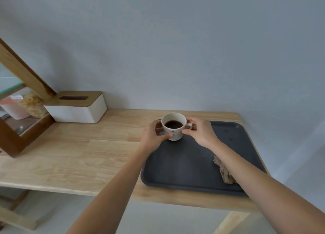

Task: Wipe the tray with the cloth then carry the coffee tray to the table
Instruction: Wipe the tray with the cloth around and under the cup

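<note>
A dark grey tray (184,167) lies on the right part of a light wooden counter (84,146). A white cup of black coffee (174,126) is at the tray's far left corner, upright. My left hand (153,137) wraps the cup's left side. My right hand (200,131) holds its right side at the handle. Whether the cup rests on the tray or hangs just above it, I cannot tell. A crumpled beige cloth (225,172) lies on the tray's near right part, partly hidden under my right forearm.
A white tissue box with a wooden lid (77,107) stands at the back left against the wall. A wooden-framed glass case (19,114) with food containers is at the far left. The counter's front edge runs below the tray, with floor beneath.
</note>
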`<state>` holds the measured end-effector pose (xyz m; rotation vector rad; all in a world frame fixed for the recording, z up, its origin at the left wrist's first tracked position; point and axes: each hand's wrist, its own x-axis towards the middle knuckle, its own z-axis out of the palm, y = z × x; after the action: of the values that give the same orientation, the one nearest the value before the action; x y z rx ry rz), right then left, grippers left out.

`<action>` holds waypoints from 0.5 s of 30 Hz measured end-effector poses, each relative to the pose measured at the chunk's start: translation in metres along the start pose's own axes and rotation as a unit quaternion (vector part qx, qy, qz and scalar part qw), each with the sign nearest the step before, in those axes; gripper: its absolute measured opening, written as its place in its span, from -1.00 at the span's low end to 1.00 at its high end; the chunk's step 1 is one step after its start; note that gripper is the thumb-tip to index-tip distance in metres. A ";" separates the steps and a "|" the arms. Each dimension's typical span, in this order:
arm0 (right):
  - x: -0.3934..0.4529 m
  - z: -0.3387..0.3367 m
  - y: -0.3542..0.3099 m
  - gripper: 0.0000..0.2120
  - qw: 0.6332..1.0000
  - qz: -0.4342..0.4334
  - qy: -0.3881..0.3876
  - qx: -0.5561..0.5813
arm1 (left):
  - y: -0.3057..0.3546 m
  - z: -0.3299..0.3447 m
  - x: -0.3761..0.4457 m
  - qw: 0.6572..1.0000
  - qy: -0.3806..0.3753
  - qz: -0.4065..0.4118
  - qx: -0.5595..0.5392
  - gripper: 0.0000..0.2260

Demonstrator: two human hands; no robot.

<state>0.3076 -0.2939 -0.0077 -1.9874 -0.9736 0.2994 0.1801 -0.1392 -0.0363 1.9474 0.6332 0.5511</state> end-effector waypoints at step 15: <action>0.039 0.035 0.001 -0.56 0.999 0.023 -0.011 0.020 | -0.026 -0.024 0.030 1.000 0.001 -0.001 0.021 -0.48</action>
<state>0.3154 -0.2440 -0.0228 -1.9754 -0.9305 0.3647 0.1832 -0.0944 -0.0461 1.9856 0.6538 0.5425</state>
